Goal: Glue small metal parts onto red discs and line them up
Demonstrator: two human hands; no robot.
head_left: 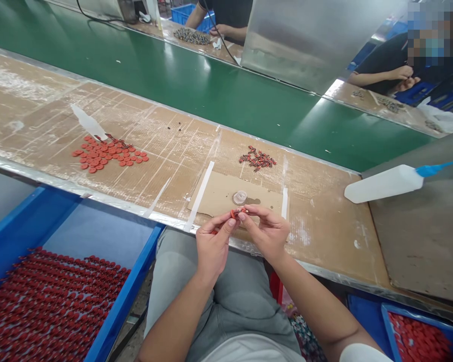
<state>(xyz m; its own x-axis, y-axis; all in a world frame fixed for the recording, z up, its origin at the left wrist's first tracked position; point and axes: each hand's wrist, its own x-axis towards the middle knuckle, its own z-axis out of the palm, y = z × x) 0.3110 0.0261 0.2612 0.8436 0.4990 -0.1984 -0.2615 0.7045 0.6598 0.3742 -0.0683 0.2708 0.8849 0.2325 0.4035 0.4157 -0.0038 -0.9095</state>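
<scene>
No readable text, labels, numbers or signs.

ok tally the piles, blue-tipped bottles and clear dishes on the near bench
Piles: 2 (red discs, red-black parts)
Blue-tipped bottle: 1
Clear dish: 1
Total: 4

The top [252, 350] is white, loosely folded at the waist; its right sleeve [364, 353], also white, is short, ending near the elbow. The trousers [245, 299] are grey with a greenish cast, creased and seamed across the lap. Left hand [214, 246], right hand [269, 234] and forearms [313, 296] are bare.
</scene>
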